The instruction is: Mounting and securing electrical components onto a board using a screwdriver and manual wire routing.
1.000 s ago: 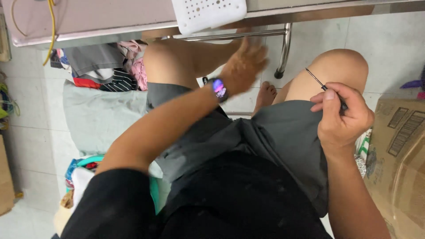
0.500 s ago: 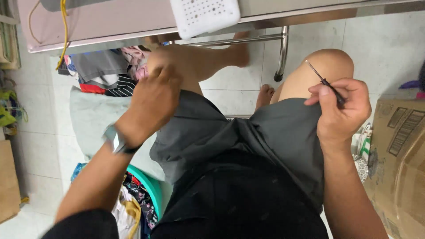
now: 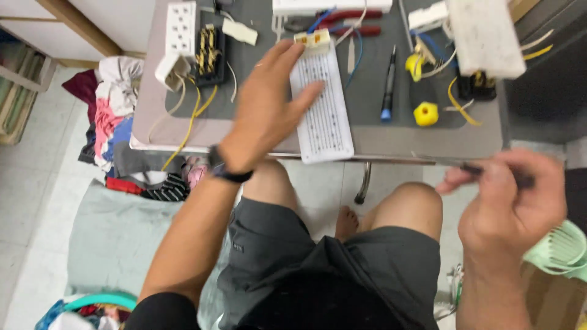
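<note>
1. Lower right of the frame, nearest: right hand [image 3: 510, 205] curled shut around a thin dark-handled tool [image 3: 471, 165], metal tip pointing left past the table edge. Blurred, so exact kind of tool not clear.
2. Centre left: left hand [image 3: 266, 104] stretched over the table edge, fingers spread apart, fingertips [image 3: 313, 90] resting on the white perforated panel [image 3: 322, 107]. Nothing gripped, just touching.
3. Panel lying flat, lengthwise, middle of the grey table [image 3: 257, 131], its near end overhanging the edge.
4. Judging by looks: light, stiff plastic, smooth and a bit slippery, likely to crack if bent. Best taken by the long side edges, not the perforated face.
5. Further up: blue-tipped screwdriver [image 3: 387, 85] just right of the panel, yellow cap [image 3: 426, 113] beyond, opened socket strip [image 3: 208, 55] upper left, red-handled pliers [image 3: 351, 21] at top.
</note>
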